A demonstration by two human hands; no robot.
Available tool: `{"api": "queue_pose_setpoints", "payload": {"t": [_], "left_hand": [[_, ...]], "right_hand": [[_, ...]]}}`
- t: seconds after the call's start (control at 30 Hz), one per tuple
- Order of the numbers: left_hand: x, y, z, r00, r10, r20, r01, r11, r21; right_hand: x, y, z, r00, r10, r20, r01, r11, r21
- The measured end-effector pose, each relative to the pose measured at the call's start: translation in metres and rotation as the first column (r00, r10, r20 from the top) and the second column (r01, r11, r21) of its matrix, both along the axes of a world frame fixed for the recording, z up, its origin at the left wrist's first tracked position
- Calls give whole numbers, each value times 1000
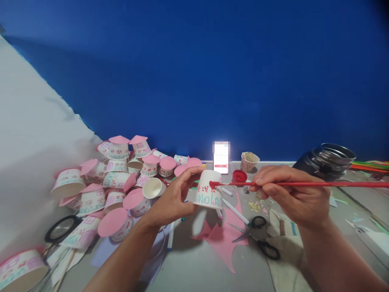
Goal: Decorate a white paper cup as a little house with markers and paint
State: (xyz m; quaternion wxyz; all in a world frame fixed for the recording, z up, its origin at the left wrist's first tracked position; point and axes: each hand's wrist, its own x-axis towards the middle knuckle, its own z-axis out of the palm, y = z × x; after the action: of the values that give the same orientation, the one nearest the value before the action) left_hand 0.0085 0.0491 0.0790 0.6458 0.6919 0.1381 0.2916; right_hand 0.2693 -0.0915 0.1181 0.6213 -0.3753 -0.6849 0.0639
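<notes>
My left hand holds an upturned white paper cup above the table, fingers on its top and thumb at its lower side. The cup carries green scribbled lines near its rim and red marks higher up. My right hand grips a long red paintbrush held level, its red-loaded tip touching the cup's side. A small red paint pot sits just behind the cup.
A heap of decorated cups with pink paper roofs fills the left. Black scissors and pink paper scraps lie in front. A lit phone, a small patterned cup and a dark metal container stand by the blue wall.
</notes>
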Motion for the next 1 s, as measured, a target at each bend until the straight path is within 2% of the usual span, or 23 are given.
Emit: {"api": "queue_pose_setpoints", "payload": {"t": [0.17,0.33,0.6,0.8,1.0], "left_hand": [[1,-2,5,1000,1,1,-1,1000,-21],[0,-3,7,1000,1,11,0,999,-53],[4,2,0,992,-54,116,70,987,-142],[7,3,-6,991,-11,135,39,978,-203],[9,2,-8,991,8,137,23,975,-222]], "right_hand": [[3,-1,0,999,-4,-39,4,1000,0],[4,-1,1,1000,-3,14,3,1000,-6],[10,-7,1,996,-37,-80,37,999,-2],[12,-9,1,997,-38,-64,41,998,45],[8,-7,3,999,22,-29,-21,999,39]]}}
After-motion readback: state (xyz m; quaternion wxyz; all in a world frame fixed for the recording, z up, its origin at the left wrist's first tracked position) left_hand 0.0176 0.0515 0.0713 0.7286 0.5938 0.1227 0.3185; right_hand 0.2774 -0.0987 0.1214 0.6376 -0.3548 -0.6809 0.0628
